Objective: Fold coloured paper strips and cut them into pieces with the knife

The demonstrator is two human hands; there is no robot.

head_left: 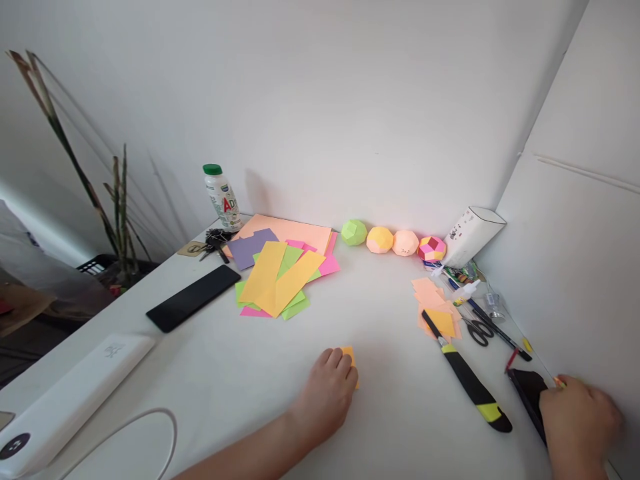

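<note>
My left hand (327,388) rests low at the middle of the table, its fingers curled over a small piece of orange paper (349,352). Most of that paper is hidden beneath the hand. At the right edge of the table, my right hand (577,420) is closed beside a black pouch (531,393). A small orange and green bit shows at its fingertips, too little to name. Between the hands lies a black and yellow utility knife (470,380), its blade end over a yellow paper square (442,323) and several peach paper pieces (425,291).
Coloured paper strips (263,277) are heaped at the back, left of several faceted paper balls (354,233). Black scissors (480,332), a small glue bottle (467,291) and pens lie at right. A phone (194,298), white device (75,400) and bottle (223,200) stand left.
</note>
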